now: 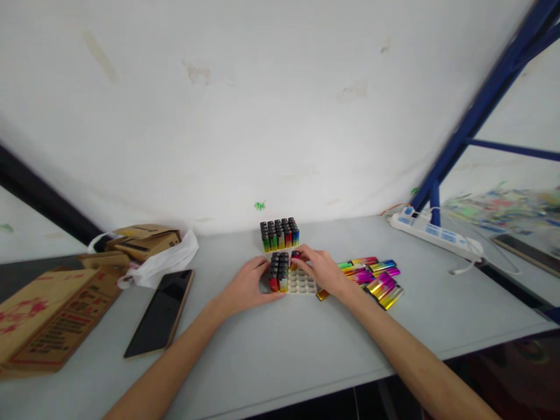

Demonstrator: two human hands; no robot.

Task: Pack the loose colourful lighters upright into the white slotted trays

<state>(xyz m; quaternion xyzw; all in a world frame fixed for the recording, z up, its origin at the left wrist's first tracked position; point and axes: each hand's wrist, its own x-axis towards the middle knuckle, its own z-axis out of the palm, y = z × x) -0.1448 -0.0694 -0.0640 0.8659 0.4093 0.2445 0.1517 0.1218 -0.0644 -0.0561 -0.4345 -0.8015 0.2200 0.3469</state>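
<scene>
A white tray with rows of holes (303,283) lies on the table, its left columns filled with upright lighters with black tops (279,272). My left hand (248,286) is curled around the tray's left side, with the thumb along the front edge. Between the fingers of my right hand (322,269) is a lighter (294,255) with a dark top, upright at the back of the tray beside the filled columns. To the right lies a loose pile of shiny multicoloured lighters (380,281), partly hidden by my right forearm.
Behind the tray, a second block of upright lighters (280,234) stands near the wall. At left are a phone (160,314), a white plastic bag (168,260) and cardboard boxes (56,315). A white power strip (437,234) with cables lies at the right, beside a blue metal frame (472,122).
</scene>
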